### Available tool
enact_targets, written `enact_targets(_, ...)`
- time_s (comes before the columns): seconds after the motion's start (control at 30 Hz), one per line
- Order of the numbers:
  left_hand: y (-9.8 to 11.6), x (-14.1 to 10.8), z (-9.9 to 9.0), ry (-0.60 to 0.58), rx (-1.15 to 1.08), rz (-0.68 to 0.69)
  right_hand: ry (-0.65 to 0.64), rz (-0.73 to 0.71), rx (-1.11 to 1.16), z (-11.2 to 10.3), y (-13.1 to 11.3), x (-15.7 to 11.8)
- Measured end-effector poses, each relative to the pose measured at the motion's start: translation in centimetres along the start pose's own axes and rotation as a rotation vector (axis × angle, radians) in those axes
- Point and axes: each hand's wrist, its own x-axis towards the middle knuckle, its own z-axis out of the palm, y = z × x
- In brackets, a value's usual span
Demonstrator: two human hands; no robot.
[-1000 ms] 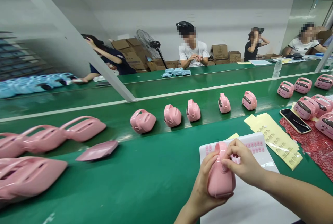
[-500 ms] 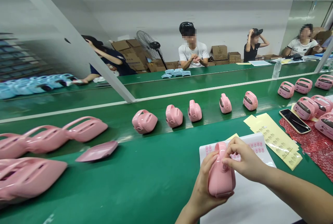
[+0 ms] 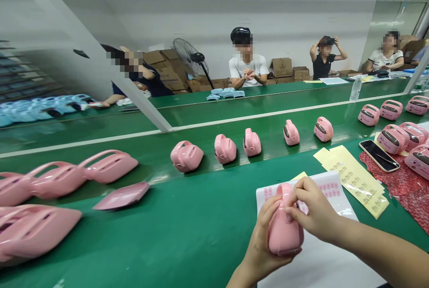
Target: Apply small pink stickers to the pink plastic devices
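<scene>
Clock taken from the held casing. Far left, near 10 o'clock, light-blue parts are lying heaped across the line. Pink shells are sitting clustered at 9 to 10 o'clock; a flat pink piece is lying just beside them at 9. Five spaced pink casings are standing in a row, running from 10 round to 1 o'clock. A co-worker in a white shirt is sitting between 11 and 12, both hands together.

Left hand is gripping the held casing, a pink one, handle up, tilted slightly, above a white sheet on the green bench. Right hand is bending its fingers, thumb and forefinger touching the casing below its handle; can't tell if they're pinching anything.

Yellow sheets are overlapping at 2 o'clock. A clear bottle is standing at 1. A phone is lying at 2, overlapping red bubble wrap; dark-windowed casings are standing just beyond.
</scene>
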Motion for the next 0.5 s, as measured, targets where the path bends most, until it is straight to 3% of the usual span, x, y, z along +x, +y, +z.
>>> enact_targets(0.13,0.1,-0.1,0.1,0.017,-0.023,0.003,0.105,-0.163,-0.156,0.6,0.8,-1.0)
enact_targets(0.2,0.1,-0.2,0.1,0.025,-0.031,-0.004,0.132,-0.177,-0.173,0.8,1.2,-1.5)
enact_targets(0.5,0.3,-0.3,0.7,0.043,-0.045,0.094,0.073,0.137,0.249,1.7,2.4,-1.0)
